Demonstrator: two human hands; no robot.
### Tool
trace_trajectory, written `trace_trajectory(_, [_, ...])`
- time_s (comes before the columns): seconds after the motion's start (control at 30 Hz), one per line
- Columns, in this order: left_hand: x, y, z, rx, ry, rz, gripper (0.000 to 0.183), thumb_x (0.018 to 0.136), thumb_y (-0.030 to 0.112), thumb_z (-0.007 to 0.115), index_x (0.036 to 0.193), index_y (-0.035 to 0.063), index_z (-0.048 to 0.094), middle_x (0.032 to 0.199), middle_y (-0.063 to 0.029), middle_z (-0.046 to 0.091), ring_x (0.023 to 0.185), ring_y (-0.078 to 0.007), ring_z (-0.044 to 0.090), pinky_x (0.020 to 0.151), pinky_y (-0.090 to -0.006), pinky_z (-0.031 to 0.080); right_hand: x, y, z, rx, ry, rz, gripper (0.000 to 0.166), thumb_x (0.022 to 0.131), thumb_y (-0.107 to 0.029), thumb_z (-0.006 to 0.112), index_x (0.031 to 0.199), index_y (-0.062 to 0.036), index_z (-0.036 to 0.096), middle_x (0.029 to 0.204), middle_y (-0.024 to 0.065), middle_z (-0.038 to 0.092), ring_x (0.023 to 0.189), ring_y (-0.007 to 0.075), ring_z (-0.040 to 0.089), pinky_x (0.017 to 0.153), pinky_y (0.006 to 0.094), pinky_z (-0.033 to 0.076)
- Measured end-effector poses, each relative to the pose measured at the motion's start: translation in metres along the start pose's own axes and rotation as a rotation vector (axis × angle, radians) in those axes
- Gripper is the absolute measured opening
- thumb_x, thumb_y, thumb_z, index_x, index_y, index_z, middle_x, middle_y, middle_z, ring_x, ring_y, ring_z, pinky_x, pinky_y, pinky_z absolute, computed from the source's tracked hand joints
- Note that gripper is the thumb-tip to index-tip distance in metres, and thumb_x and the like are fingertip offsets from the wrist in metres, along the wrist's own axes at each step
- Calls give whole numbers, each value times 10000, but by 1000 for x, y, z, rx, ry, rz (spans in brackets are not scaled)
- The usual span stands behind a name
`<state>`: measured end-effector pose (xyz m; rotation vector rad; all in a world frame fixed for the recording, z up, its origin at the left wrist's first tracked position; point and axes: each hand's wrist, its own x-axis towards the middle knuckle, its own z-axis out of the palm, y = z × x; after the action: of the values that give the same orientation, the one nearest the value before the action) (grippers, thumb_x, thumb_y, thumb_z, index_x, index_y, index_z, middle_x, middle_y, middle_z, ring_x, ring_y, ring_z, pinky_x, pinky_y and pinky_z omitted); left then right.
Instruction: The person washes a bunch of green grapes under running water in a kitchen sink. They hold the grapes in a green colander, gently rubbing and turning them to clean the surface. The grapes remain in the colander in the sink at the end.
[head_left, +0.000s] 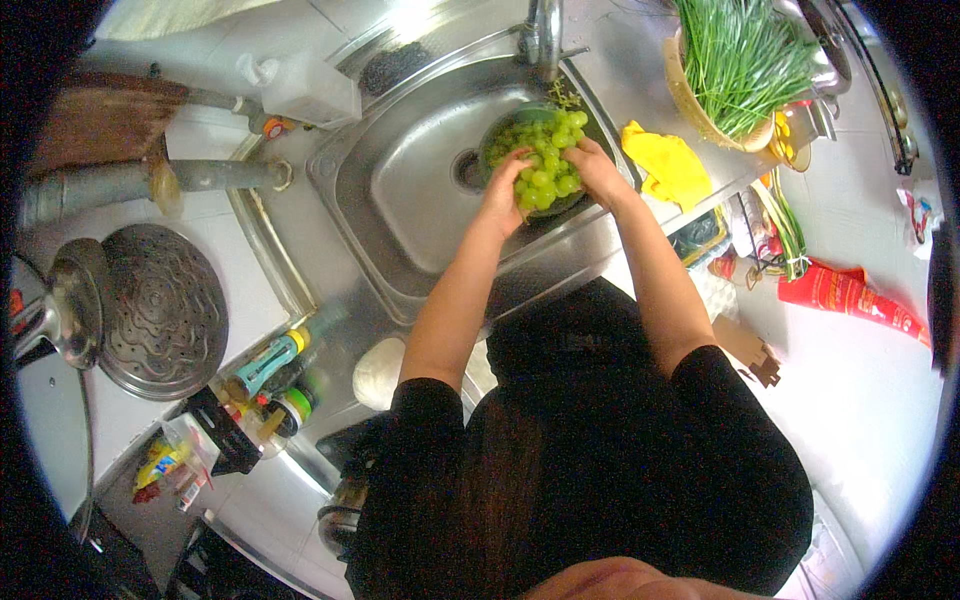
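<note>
Both my hands grip a large bunch of green grapes (546, 171) over the right side of a stainless steel sink (420, 187). My left hand (508, 191) has its fingers on the left side of the bunch. On the other side, my right hand (596, 171) presses its fingers among the grapes. Beneath them sits a round bowl (504, 127), largely covered by the fruit. A stem (564, 96) sticks up at the far end of the bunch, near the faucet (546, 37). The sink drain (469, 169) shows to the left of the bowl.
A yellow cloth (666, 165) lies on the counter at right, before a basket (684, 97) of long green stalks (742, 67). A white plastic container (311, 90) stands behind the sink's left corner. Bottles (270, 364) and a perforated steamer plate (161, 311) are at left.
</note>
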<state>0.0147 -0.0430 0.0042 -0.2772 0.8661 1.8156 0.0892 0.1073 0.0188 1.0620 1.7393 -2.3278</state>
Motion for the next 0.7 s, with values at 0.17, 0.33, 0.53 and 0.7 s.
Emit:
trace_trajectory(0.17, [-3,18,12,205,17,-35,391,795,240,588,1154,134,477,1054,-47,567,907,-202,590,702,-355,521,-6,-23,15,-181,90,-90,429,802,-197,524,1200,-46,472,1006,125,603,872,203,597,701,302,484])
trace_trajectory(0.33, [0,30,17,417,-45,-38,531,764,252,670,1201,58,440,1046,-66,561,918,-163,574,740,-304,494,7,-13,13,-519,111,-286,552,748,-169,589,1243,12,426,1123,235,553,1072,311,533,908,335,407])
trace_trajectory(0.53, [1,36,32,650,54,95,453,763,238,677,1142,54,511,1045,-62,573,958,-159,555,771,-287,462,4,-12,20,-618,146,-466,510,727,-135,625,1204,-20,486,1036,196,591,961,287,570,825,340,448])
trace_trajectory(0.7, [10,33,26,587,136,105,426,787,286,651,1118,49,524,1028,-58,583,912,-160,577,723,-293,477,-8,-27,27,-571,110,-410,468,781,-113,603,1224,-33,480,855,90,603,658,141,569,573,271,478])
